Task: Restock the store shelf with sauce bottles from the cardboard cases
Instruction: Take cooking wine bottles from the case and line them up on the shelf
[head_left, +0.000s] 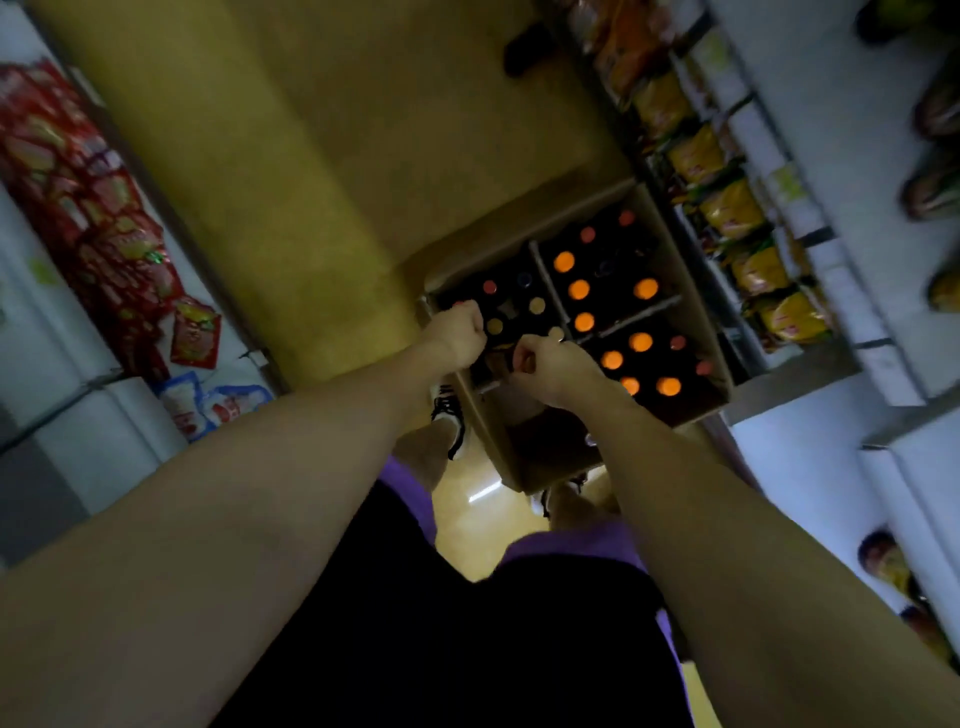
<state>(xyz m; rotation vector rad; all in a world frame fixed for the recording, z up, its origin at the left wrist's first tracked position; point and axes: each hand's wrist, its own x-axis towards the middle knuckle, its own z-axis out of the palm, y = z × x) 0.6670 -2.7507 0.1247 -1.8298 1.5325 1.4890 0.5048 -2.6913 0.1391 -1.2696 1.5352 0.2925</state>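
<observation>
Open cardboard cases (698, 317) stand on the floor below me, packed with dark sauce bottles seen from above. Orange caps (578, 289) fill the right-hand cases; red and tan caps (536, 305) show in the left one. Both my arms reach down into the left case. My left hand (457, 332) is curled in a fist round the top of a bottle, a red cap (458, 304) peeking above the knuckles. My right hand (545, 364) is curled round another bottle neck beside a tan cap (556, 332). The bottles under both hands are mostly hidden.
A store shelf (831, 291) with yellow snack packets (731, 208) runs along the right. Red packets (98, 223) hang on the shelf to the left. My shoe (449, 413) stands against the case's near side. Another person's foot (524, 49) is far down the aisle.
</observation>
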